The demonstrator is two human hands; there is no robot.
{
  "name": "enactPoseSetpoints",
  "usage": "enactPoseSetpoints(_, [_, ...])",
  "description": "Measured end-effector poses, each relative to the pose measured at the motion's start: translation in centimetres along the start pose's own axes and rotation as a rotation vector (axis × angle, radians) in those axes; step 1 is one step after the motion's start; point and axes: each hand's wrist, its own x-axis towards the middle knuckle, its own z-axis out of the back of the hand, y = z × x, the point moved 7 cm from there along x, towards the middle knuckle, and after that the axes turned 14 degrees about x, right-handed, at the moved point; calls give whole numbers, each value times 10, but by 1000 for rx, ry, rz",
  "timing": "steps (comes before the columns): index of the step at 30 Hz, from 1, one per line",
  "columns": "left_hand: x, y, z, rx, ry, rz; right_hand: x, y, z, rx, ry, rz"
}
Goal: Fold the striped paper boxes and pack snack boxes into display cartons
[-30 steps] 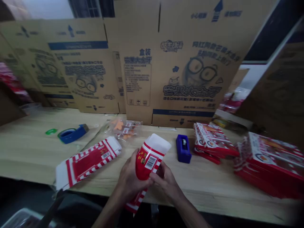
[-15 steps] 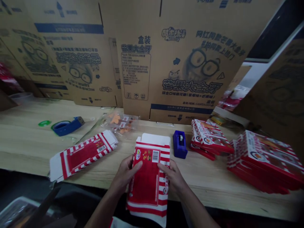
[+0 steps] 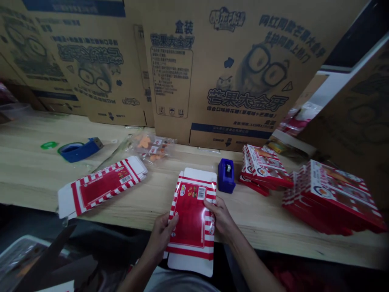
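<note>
Between my two hands is a flattened red-and-white striped carton (image 3: 190,221), back panel up, with a barcode near its far end and white flaps at both ends. My left hand (image 3: 162,233) grips its left edge, thumb on top. My right hand (image 3: 221,215) pinches the right edge higher up, thumb over the stripes. The carton hangs partly over the table's front edge. Left of it lies a pile of similar flat cartons (image 3: 103,186). A blue tape dispenser (image 3: 226,174) stands just beyond my right hand.
Stacks of red printed boxes (image 3: 337,198) and a smaller stack (image 3: 264,168) stand on the right. Clear bags with orange pieces (image 3: 153,146), a blue tape cutter (image 3: 80,150) and a green ring (image 3: 49,145) lie farther back. Large brown cardboard boxes (image 3: 173,113) wall the table's rear.
My left hand has slid down the carton's left edge, and the carton's near end has risen and tilted slightly. The whole view has shifted a little.
</note>
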Motion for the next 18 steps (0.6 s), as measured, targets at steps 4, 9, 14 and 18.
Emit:
enactPoseSetpoints(4, [1,-4,0,25,3,-38,-8,-6,7,-24,5,-29])
enactPoseSetpoints(9, [20,-30,12,-85,-21,-175,-22,-27,-1,-78,103,-133])
enactPoseSetpoints(14, [28,-30,12,-67,-31,-229,-16,-6,6,-177,0,165])
enactPoseSetpoints(18, [26,-26,12,-64,14,-243,-5,7,6,-360,58,233])
